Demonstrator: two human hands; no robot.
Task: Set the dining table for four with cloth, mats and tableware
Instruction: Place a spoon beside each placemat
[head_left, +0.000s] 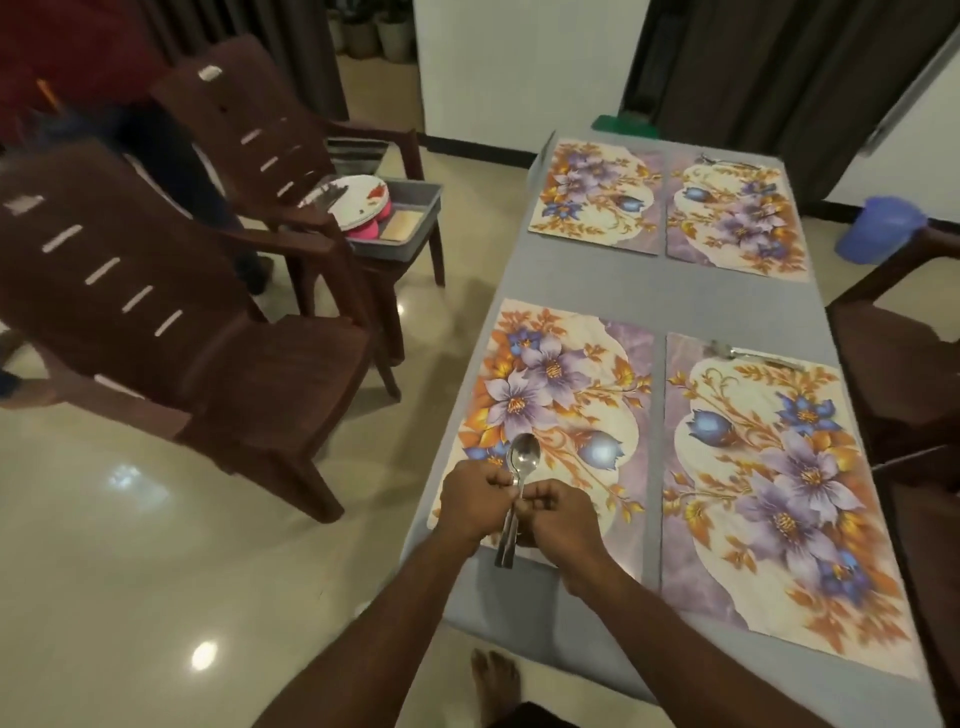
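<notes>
At the lower centre of the frame we hold a bundle of spoons (514, 499) between both hands, above the near edge of the near left mat (556, 415). The left hand (475, 501) grips the handles from the left, fingers curled round them; the right hand (558, 512) pinches the same handles from the right, fingertips closed on the metal. Both hands touch the bundle, so neither is nearer. The long axis runs almost straight up the frame: handle ends point down toward us, past the mat edge, and the bowls point up, toward the far end of the table. We judge the next move to be separating one spoon and laying it on this mat.

Right of it lies the near right mat (769, 488), with cutlery (753, 354) along its far edge. Further up the frame, two more mats sit side by side on the grey cloth (675, 291). At upper left, a tray (415, 218) of plates rests on a chair (291, 156).
</notes>
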